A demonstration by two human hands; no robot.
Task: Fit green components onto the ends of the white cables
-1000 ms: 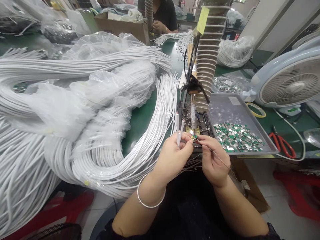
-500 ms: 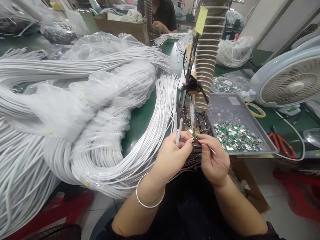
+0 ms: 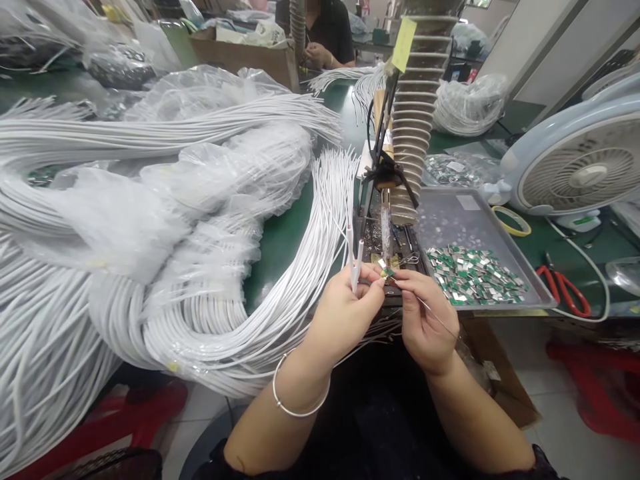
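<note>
My left hand (image 3: 345,310) is closed, pinching a small green circuit board (image 3: 385,272) with a pale metal part. Out of the same hand stick two white, red-tipped prongs (image 3: 356,267) in a V; I cannot tell what they are. Between its thumb and fingers, my right hand (image 3: 430,313) holds a thin solder wire (image 3: 435,313) pointing toward the board. Just above the fingertips hangs an upright soldering iron (image 3: 385,227), its tip at the board. The fingers hide part of the board.
A grey tray (image 3: 450,207) at right holds many small green-and-silver boards (image 3: 475,277). Red-handled pliers (image 3: 565,290), a yellow tape roll (image 3: 511,221) and a fan (image 3: 585,163) lie beyond. White cable bundles (image 3: 200,333) fill the left. A ribbed hose (image 3: 413,127) hangs centrally. Another person's hand (image 3: 319,55) is opposite.
Both hands stay almost in place at the soldering iron. The white prongs and the board have shifted very slightly.
</note>
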